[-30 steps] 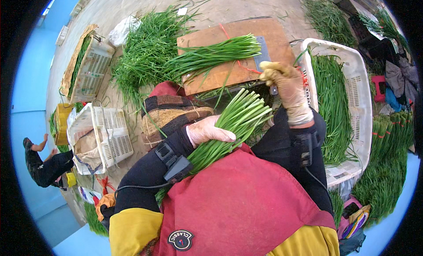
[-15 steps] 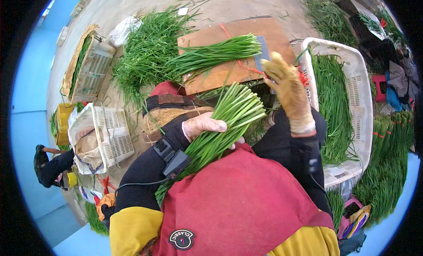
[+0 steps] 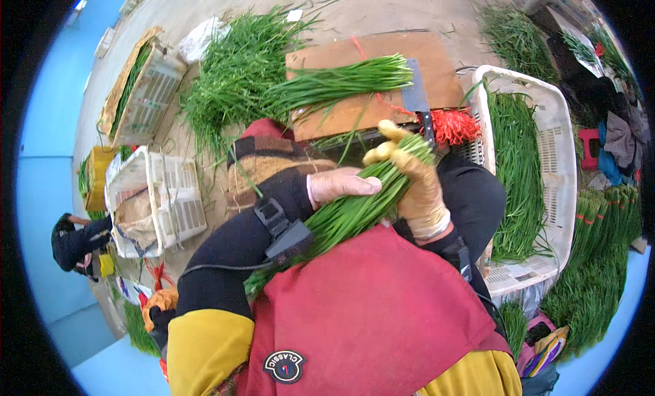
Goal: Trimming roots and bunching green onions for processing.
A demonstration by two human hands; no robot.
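A bunch of green garlic chives (image 3: 348,215) lies slantwise across my lap, its pale cut ends up to the right. My left hand (image 3: 341,185), in a thin glove, is closed round the middle of the bunch with the thumb on top. My right hand (image 3: 421,195), in a yellowish glove, cups the cut ends, fingers curled over them and partly hiding them. Just beyond, another bunch of chives (image 3: 348,80) rests on a wooden board (image 3: 327,125). Beside its cut ends lies a cleaver (image 3: 415,96) with a dark handle toward me.
Loose chives (image 3: 232,68) are heaped on the floor at left. A white crate (image 3: 561,212) of chives stands at right, red ties (image 3: 452,128) near it. Tied bunches (image 3: 593,266) stand farther right. Other crates (image 3: 179,198) and a person (image 3: 75,242) are at left.
My right hand has come down and left from its raised, spread position to close over the cut ends. The cleaver's handle and the red ties now show. My left hand keeps its hold.
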